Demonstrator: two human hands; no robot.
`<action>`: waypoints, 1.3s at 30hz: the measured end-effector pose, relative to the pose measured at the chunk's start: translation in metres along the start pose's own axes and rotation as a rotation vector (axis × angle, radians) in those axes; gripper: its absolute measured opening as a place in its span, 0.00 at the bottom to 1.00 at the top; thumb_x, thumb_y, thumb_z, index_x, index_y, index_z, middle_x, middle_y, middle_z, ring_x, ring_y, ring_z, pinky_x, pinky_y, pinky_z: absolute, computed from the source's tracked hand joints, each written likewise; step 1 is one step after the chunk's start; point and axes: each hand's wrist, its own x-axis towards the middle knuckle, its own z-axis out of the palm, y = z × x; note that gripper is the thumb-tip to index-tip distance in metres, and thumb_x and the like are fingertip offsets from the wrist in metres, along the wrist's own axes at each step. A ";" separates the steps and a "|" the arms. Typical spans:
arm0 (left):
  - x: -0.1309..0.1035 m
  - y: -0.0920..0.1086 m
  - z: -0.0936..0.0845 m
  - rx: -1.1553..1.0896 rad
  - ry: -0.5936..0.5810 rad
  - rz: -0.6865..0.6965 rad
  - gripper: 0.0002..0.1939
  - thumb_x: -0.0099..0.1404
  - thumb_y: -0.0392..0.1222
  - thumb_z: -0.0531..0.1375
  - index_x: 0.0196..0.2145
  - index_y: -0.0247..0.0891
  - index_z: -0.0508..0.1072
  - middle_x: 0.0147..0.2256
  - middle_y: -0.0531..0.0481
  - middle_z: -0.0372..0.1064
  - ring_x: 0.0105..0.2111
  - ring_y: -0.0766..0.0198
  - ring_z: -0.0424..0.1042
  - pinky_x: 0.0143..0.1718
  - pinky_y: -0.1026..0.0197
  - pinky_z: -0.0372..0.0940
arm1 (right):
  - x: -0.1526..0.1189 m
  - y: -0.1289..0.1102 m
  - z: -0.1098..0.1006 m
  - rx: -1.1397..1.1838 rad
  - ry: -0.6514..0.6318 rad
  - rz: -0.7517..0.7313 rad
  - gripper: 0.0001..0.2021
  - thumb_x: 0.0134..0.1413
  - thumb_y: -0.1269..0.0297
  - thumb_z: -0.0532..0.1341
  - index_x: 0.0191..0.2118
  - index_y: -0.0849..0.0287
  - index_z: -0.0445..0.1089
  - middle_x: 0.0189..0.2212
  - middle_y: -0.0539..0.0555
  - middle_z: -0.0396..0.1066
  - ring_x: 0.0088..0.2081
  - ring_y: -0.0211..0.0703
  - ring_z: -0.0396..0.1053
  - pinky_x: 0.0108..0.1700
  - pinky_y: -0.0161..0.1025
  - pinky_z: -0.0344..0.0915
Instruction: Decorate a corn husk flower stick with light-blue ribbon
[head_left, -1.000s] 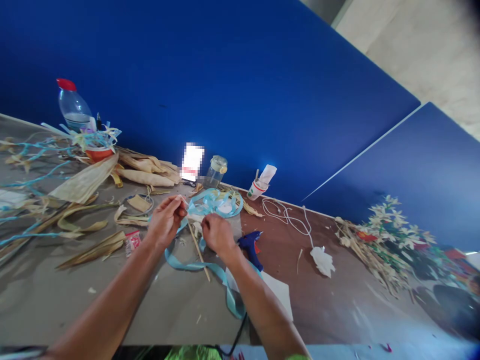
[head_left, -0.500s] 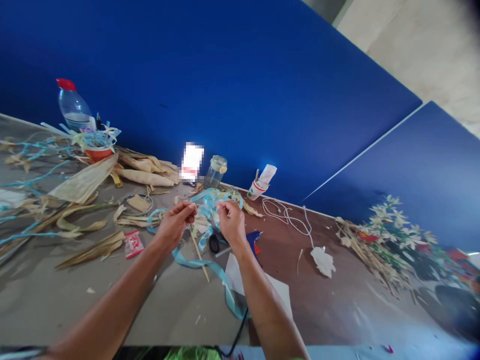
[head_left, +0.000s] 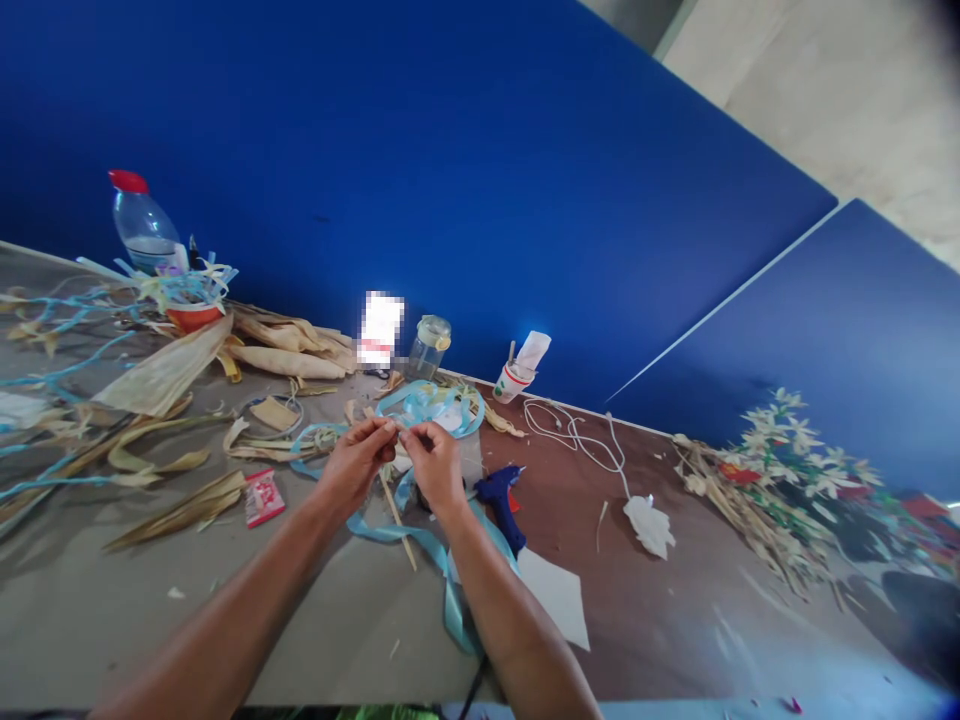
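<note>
My left hand and my right hand meet over the middle of the table, thumbs and fingers pinched almost tip to tip. Whatever lies between the fingertips is too small to make out. Just behind them, light blue ribbon lies in loose loops, and a length of it runs under my right forearm toward the front edge. Below the hands is a thin wooden stick. A blue glue gun rests right of my right hand, with white paper in front of it.
Dried corn husks and a red-and-white packet lie to the left. Along the blue partition stand a red-capped bottle, a glass jar and a paper cup. A white cable and white artificial flowers are rightward.
My hands have come together, the right moving left toward the other. The glue gun, formerly mostly behind my right forearm, now shows fully. The view has shifted slightly.
</note>
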 end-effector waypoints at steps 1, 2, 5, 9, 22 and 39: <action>0.001 0.000 -0.001 -0.004 0.006 0.000 0.11 0.47 0.43 0.68 0.25 0.34 0.73 0.21 0.56 0.64 0.20 0.74 0.59 0.22 0.71 0.55 | 0.001 0.000 -0.002 0.007 -0.006 0.002 0.08 0.47 0.61 0.58 0.25 0.60 0.68 0.22 0.48 0.67 0.26 0.37 0.63 0.32 0.34 0.62; 0.001 0.000 -0.002 -0.007 0.018 0.000 0.11 0.47 0.43 0.68 0.25 0.34 0.73 0.21 0.57 0.63 0.20 0.75 0.59 0.22 0.71 0.55 | 0.002 0.000 -0.003 0.007 -0.017 0.003 0.08 0.47 0.61 0.58 0.25 0.60 0.68 0.21 0.48 0.67 0.26 0.37 0.63 0.32 0.34 0.62; 0.002 0.004 -0.004 0.026 0.067 0.016 0.13 0.48 0.46 0.68 0.27 0.34 0.73 0.23 0.56 0.64 0.20 0.74 0.59 0.22 0.70 0.55 | 0.003 -0.003 -0.010 -0.030 -0.067 0.010 0.07 0.45 0.62 0.59 0.23 0.60 0.67 0.20 0.47 0.65 0.24 0.36 0.62 0.30 0.33 0.60; 0.002 0.008 -0.005 0.181 0.017 0.052 0.16 0.51 0.51 0.65 0.30 0.34 0.75 0.24 0.55 0.64 0.21 0.73 0.60 0.24 0.68 0.56 | 0.005 -0.009 -0.017 -0.118 -0.128 0.012 0.06 0.43 0.64 0.59 0.21 0.59 0.66 0.19 0.47 0.65 0.24 0.36 0.61 0.29 0.33 0.59; 0.003 0.003 -0.008 0.247 -0.051 -0.027 0.13 0.47 0.45 0.68 0.24 0.34 0.70 0.20 0.57 0.61 0.19 0.73 0.57 0.22 0.68 0.53 | 0.008 -0.004 -0.030 -0.091 -0.194 0.005 0.07 0.43 0.62 0.60 0.23 0.60 0.66 0.20 0.46 0.64 0.24 0.35 0.60 0.30 0.32 0.59; -0.002 0.002 -0.001 0.060 -0.045 -0.075 0.12 0.47 0.43 0.68 0.23 0.35 0.70 0.19 0.57 0.60 0.19 0.73 0.58 0.22 0.68 0.56 | 0.006 0.001 -0.015 0.233 -0.010 0.131 0.08 0.42 0.61 0.62 0.24 0.60 0.67 0.20 0.46 0.65 0.23 0.34 0.60 0.29 0.32 0.60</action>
